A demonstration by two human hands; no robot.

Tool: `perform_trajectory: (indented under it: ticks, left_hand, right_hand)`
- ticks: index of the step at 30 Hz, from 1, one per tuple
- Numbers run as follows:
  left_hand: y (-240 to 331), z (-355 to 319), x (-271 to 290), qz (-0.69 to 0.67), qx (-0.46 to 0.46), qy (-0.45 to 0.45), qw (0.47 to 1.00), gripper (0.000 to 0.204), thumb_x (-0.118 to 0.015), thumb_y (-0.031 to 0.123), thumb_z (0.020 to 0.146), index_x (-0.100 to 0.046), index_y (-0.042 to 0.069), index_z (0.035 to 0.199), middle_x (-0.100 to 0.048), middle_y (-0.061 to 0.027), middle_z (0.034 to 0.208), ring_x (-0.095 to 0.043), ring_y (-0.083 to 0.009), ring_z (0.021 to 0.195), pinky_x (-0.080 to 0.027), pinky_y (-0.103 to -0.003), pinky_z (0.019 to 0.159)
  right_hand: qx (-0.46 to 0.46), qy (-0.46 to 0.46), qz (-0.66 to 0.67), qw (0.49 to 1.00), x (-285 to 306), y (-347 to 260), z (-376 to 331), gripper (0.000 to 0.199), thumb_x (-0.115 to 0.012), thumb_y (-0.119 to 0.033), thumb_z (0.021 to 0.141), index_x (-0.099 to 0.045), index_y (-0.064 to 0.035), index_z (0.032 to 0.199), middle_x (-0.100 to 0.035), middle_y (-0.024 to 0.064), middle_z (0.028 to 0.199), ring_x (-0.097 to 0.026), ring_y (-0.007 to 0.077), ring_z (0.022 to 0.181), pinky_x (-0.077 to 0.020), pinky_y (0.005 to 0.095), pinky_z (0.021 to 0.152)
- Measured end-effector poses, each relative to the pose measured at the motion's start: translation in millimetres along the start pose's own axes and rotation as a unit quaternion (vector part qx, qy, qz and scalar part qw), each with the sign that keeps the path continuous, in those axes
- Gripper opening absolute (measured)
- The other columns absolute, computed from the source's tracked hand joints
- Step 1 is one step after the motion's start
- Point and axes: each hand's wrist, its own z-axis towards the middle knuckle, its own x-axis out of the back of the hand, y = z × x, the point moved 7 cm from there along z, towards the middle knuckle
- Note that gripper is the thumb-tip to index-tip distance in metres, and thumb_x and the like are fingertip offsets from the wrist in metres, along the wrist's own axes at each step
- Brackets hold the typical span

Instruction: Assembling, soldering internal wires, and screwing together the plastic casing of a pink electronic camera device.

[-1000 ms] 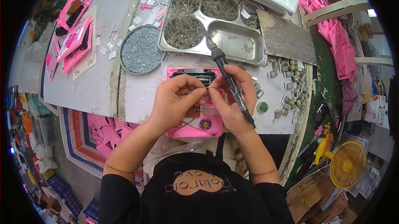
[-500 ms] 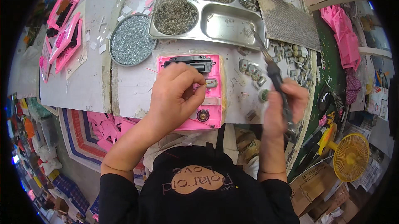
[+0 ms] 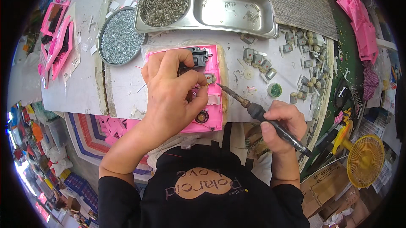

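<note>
A pink plastic housing [image 3: 216, 111] lies in front of me, with a black part [image 3: 201, 57] at its far end and a dark round part [image 3: 202, 117] near its close end. Over it, my left hand [image 3: 171, 88] pinches a thin wire [image 3: 208, 84] beside a small metal motor [image 3: 209, 77] set in the housing. My right hand [image 3: 286, 123] grips a soldering iron [image 3: 257, 112] by its dark handle. The iron's tip points left, close to the motor at the housing's right edge; whether it touches cannot be made out. My left fingers hide part of the housing.
Several small motors [image 3: 259, 61] sit to the right, near a small round green-topped container [image 3: 274, 90]. Beyond are a steel compartment tray [image 3: 237, 32] of springs, a round dish of screws [image 3: 121, 38] and a textured sheet [image 3: 300, 6]. A yellow fan [image 3: 366, 160] stands right.
My right hand has brought the soldering iron down from the tray, its tip now at the housing by the motor. My left hand keeps pinching the wire. The view has shifted slightly.
</note>
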Motion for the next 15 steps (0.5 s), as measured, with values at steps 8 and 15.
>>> perform_trajectory:
  ticks: [8,15]
  left_hand:
    - [0.1,2.0,-1.3,0.009,-0.003,-0.009,1.0,0.016,-0.079,0.008,0.066,-0.073,0.011,0.079,-0.054,-0.0061,0.107,-0.048,-0.0291,0.102,-0.034,-0.042,0.092]
    - [-0.1,2.8,-0.1,0.01,-0.011,-0.009,1.0,0.016,-0.079,0.008,0.065,-0.073,0.01,0.08,-0.054,-0.0059,0.106,-0.049,-0.0284,0.103,-0.034,-0.042,0.092]
  right_hand:
    - [0.01,-0.004,-0.007,1.0,-2.8,-0.6,4.8,0.022,-0.077,-0.004,0.078,-0.065,-0.0053,0.096,-0.052,0.0002,0.061,-0.044,0.0113,0.049,-0.0313,0.0267,0.047]
    - [0.011,-0.015,-0.013,1.0,-6.1,-2.6,9.0,0.023,-0.078,-0.004,0.077,-0.065,-0.0053,0.096,-0.055,0.0011,0.063,-0.046,0.0117,0.05,-0.0332,0.0267,0.047]
